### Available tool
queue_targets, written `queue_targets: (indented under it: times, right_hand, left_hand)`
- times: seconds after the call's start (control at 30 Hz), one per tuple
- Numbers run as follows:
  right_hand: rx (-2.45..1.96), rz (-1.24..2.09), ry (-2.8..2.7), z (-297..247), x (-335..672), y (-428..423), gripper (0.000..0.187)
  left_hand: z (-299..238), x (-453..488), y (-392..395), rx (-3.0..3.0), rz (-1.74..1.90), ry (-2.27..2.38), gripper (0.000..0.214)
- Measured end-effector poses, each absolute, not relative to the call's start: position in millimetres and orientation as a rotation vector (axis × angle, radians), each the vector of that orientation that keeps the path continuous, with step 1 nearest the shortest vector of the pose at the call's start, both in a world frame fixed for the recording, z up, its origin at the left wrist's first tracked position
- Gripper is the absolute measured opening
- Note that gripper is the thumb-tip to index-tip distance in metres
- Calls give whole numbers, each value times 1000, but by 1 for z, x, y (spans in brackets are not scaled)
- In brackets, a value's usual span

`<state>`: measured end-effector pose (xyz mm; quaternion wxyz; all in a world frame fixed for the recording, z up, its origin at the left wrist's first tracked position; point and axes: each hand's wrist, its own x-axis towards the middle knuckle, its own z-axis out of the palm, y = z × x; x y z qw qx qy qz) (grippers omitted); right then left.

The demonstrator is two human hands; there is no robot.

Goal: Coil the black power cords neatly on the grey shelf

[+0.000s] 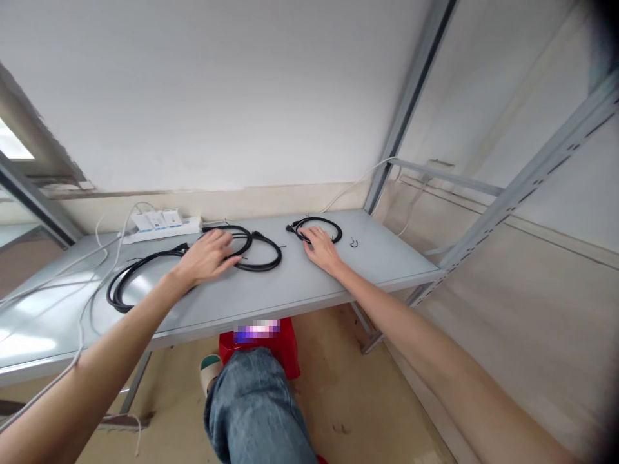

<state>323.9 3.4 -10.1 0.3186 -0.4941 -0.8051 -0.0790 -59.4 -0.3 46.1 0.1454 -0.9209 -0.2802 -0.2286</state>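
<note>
My left hand (207, 258) is spread over the shelf, thumb apart from the fingers, at the near edge of a coiled black cable (249, 240). Another black coil (279, 256) overlaps that one on the right. To the left of my wrist lies a larger looped black cable (116, 290), partly hidden by my forearm. My right hand (320, 248) rests with outstretched fingers on a separate coiled black cable (340, 231), whose plug end (291, 227) points left. Both hands look open; what is under the right fingertips is partly hidden.
A white power strip (162, 231) with adapters stands against the wall, with white cords (104, 283) trailing left. A short black tie (354, 243) lies right of my right hand. Metal posts (406, 109) frame the grey shelf (290, 290). Below is a red stool (289, 351).
</note>
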Motion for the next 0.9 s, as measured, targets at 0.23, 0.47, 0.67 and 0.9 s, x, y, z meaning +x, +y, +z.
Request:
queue_targets:
  times: [0.23,0.47,0.67,0.9]
  right_hand:
    - [-1345,-200,-2097,-11,324,4,47]
    - [-1307,-187,-2089,-9,327,6,46]
    - [-1163,-176,-2090,-10,305,-2,34]
    - [-1395,171,-1987,-8,225,12,30]
  left_hand:
    - [31,-30,-1,-2421,-861,-1152,44]
    - [-13,31,-41,-2450,-637,-1274,29]
    - [-1,35,-47,-2471,-393,-1585,23]
    - [4,38,-52,-2454,-375,-1658,31]
